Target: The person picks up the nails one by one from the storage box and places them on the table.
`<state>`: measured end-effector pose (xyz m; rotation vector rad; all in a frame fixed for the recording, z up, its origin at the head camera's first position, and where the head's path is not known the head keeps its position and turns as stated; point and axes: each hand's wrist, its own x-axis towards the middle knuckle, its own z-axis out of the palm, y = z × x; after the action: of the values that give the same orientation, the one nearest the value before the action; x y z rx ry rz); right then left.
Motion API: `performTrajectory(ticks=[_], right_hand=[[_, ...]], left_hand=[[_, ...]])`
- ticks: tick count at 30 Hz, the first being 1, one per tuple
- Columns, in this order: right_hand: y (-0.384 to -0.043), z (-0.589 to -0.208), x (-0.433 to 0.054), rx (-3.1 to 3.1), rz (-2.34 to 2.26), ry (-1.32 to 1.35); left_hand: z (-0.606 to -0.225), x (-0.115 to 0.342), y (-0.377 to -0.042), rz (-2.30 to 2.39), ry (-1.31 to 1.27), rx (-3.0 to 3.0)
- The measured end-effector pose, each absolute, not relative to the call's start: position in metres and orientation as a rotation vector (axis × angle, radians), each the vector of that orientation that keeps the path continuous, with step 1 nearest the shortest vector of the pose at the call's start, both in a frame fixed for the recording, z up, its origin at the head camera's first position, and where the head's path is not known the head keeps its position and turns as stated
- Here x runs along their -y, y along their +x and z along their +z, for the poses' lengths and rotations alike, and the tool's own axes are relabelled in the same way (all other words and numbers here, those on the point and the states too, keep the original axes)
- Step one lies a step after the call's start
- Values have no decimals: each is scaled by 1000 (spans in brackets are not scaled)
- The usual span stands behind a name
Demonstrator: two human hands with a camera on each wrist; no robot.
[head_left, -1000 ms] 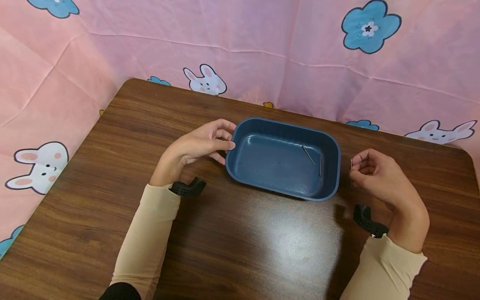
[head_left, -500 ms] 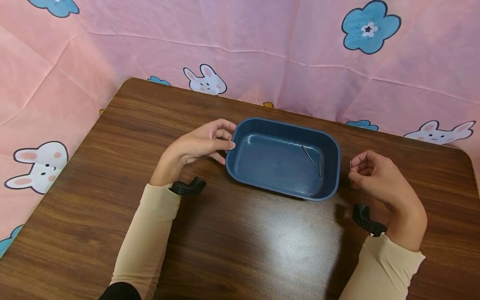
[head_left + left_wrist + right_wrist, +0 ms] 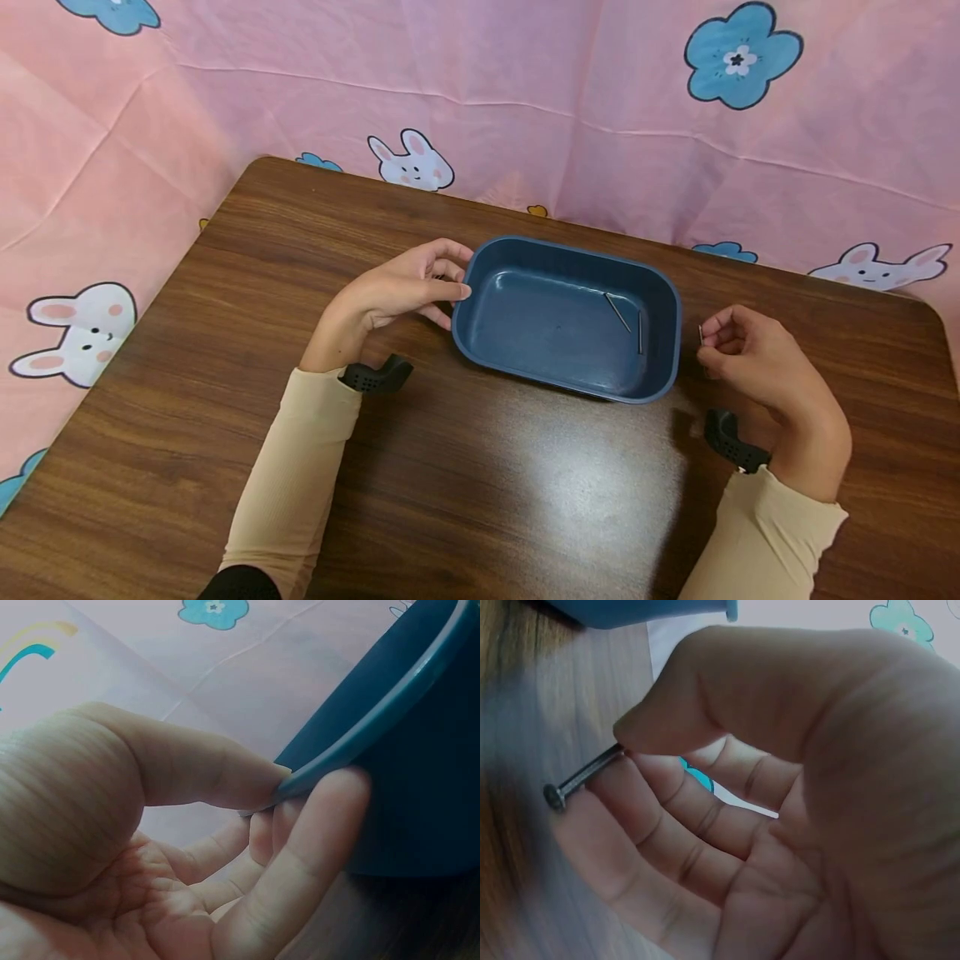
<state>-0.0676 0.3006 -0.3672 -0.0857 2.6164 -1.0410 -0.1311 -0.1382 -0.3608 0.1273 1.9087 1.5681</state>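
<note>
A dark blue plastic bin (image 3: pixel 532 329) with rounded corners sits on the table. My left hand (image 3: pixel 401 287) grips its left end; in the left wrist view the thumb lies at the rim (image 3: pixel 367 739), with fingers under it on the outside. To the right of the bin, my right hand (image 3: pixel 765 358) pinches a metal nail (image 3: pixel 589 774) between thumb and fingertips. The nail's flat round head sticks out past the fingers, while the rest is partly hidden by the thumb. Two thin metal pieces, a slanted one (image 3: pixel 617 311) and a straighter one (image 3: pixel 640 332), lie inside the bin near its right end.
The brown wood-grain table (image 3: pixel 480 483) has its far edge close behind the bin. A pink cloth (image 3: pixel 525 75) printed with rabbits and flowers hangs behind the table and along its left side. Black wrist mounts (image 3: pixel 375 375) show below both hands.
My right hand has shifted slightly left and toward me, still pinching the nail. The left hand, the bin and the metal pieces in it stay where they were.
</note>
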Motion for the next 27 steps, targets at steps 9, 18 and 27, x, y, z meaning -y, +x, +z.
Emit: performTrajectory(ticks=[9, 18, 27], right_hand=[[-70, -370, -298, -2631, -1002, -92], [-72, -373, -299, -2638, -968, -94], [-73, -376, -300, -2630, -945, -102]], left_hand=[[-360, 139, -131, 1562, 136, -1908], [-360, 139, -130, 1562, 132, -1907], [-359, 138, -131, 1564, 135, -1912]])
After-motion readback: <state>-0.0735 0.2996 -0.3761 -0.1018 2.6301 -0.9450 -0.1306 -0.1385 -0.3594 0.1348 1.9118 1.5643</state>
